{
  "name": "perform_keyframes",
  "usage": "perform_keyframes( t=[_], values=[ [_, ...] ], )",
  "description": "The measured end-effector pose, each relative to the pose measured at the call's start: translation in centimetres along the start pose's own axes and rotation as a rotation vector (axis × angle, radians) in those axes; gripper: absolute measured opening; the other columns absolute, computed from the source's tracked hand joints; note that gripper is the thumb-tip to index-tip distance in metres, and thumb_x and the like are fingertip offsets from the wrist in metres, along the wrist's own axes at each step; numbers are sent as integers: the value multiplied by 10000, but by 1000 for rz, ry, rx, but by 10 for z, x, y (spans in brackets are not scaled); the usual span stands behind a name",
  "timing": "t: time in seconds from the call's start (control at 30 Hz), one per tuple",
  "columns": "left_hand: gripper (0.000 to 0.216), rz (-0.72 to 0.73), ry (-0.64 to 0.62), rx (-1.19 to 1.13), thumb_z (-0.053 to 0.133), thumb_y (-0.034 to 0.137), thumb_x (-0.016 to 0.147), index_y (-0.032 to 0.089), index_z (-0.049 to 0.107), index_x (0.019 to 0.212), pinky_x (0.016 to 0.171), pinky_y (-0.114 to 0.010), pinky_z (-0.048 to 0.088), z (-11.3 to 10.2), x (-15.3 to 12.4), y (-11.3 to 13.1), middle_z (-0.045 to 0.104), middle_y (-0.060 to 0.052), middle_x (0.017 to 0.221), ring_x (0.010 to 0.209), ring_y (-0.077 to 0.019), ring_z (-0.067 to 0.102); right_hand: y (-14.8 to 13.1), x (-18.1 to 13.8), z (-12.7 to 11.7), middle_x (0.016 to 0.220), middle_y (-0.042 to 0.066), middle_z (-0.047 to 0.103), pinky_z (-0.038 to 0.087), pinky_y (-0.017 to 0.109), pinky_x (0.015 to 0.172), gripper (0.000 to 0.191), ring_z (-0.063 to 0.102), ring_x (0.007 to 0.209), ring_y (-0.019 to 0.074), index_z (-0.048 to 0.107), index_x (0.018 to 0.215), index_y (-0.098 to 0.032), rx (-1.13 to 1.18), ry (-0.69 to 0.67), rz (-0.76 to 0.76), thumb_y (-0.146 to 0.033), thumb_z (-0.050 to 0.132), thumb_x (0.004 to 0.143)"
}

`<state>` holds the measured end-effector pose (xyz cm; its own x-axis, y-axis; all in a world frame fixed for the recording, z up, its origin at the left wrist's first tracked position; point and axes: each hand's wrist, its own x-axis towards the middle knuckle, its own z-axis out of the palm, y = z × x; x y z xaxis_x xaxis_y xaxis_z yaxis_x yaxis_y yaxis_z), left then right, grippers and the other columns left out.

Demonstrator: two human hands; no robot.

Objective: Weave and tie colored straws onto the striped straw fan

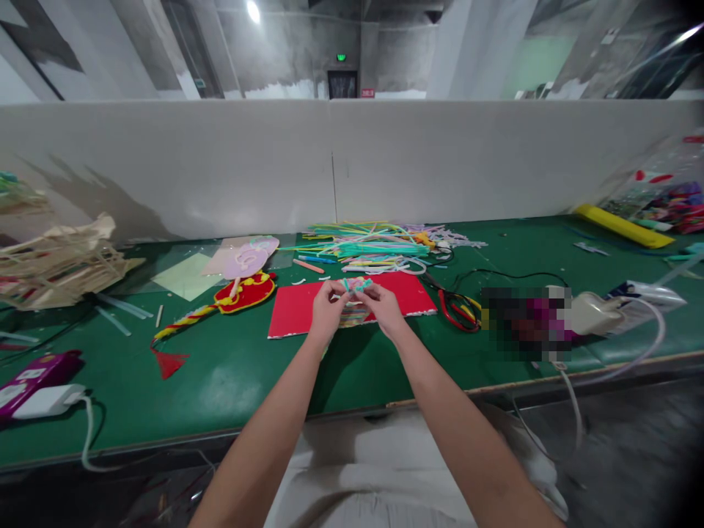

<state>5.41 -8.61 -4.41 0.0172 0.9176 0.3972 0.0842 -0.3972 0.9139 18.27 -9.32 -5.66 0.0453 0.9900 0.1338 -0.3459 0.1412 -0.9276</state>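
My left hand (326,308) and my right hand (383,308) meet above a red sheet (291,312) on the green table (236,367). Both hands pinch a small multicoloured craft piece (355,293) made of thin pastel strips. The fingers of each hand are closed on its top edge. Behind them lies a pile of pastel pipe-cleaner strips (374,246).
A red and yellow ornament with a braided tail and tassel (242,293) lies left of the red sheet, below a pink fan shape (247,257). Wooden frames (55,264) are stacked far left. A white charger (47,402), red and black wires (459,308) and a glue gun (594,312) lie around. A white partition (352,161) backs the table.
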Motion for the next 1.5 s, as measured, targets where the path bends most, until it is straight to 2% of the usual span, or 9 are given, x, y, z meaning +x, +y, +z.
perform_keyframes(
  t=[0.13,0.37,0.5,0.73,0.9,1.03,1.17,1.33,1.5],
  values=[
    [162,-24,67,-28,600,267,700,161,479,718,575,-186,383,2,0,0,489,32,662,621,-79,478,2,1,3,729,-3,636,518,328,686,290,615,705,161,589,704,-183,89,9,33,-354,738,523],
    [308,-86,-156,-41,361,427,843,162,486,747,564,-195,382,0,1,2,508,4,685,613,-87,485,0,4,-2,669,-29,605,517,290,645,282,593,653,127,589,696,-177,148,126,36,-321,748,513],
    [296,-125,-299,-8,412,419,821,155,482,709,573,-195,379,-1,0,0,504,9,662,605,-85,472,1,6,-6,656,-36,587,512,267,626,274,572,637,110,592,689,-175,150,139,43,-310,747,508],
    [273,-253,-386,-136,508,407,764,138,520,718,574,-185,378,-2,0,-1,523,15,654,606,-78,482,4,7,-6,668,-32,576,490,236,595,277,553,621,98,593,689,-169,125,128,40,-312,745,507],
    [230,-382,-339,-429,622,339,687,127,534,690,577,-189,411,-3,-1,-2,524,24,622,584,-73,506,-1,4,-5,693,-14,602,479,248,594,289,561,631,113,606,735,-172,71,83,63,-341,727,535],
    [171,-599,-298,-640,652,215,658,119,563,768,530,-181,428,-7,-1,1,555,10,625,548,-70,527,-7,1,-5,736,3,623,477,267,628,323,568,644,122,623,798,-171,5,0,47,-368,711,557],
    [114,-737,-352,-721,611,189,701,108,557,761,450,-167,410,-11,0,2,550,-2,574,489,-70,525,-11,0,-6,691,-9,601,453,246,600,295,546,620,113,611,759,-174,-142,29,-32,-382,696,568],
    [138,-777,-370,-736,541,234,768,114,533,702,385,-156,385,-12,1,-1,537,1,566,454,-66,515,-12,1,-6,684,-9,585,432,238,569,280,519,583,107,585,705,-174,-245,43,-79,-396,688,568],
    [137,-767,-379,-728,535,206,773,111,522,675,404,-136,406,-12,1,-1,515,11,560,457,-50,508,-10,1,-7,743,7,608,449,257,619,284,552,632,126,593,726,-179,-284,28,-141,-398,684,570]
  ],
)
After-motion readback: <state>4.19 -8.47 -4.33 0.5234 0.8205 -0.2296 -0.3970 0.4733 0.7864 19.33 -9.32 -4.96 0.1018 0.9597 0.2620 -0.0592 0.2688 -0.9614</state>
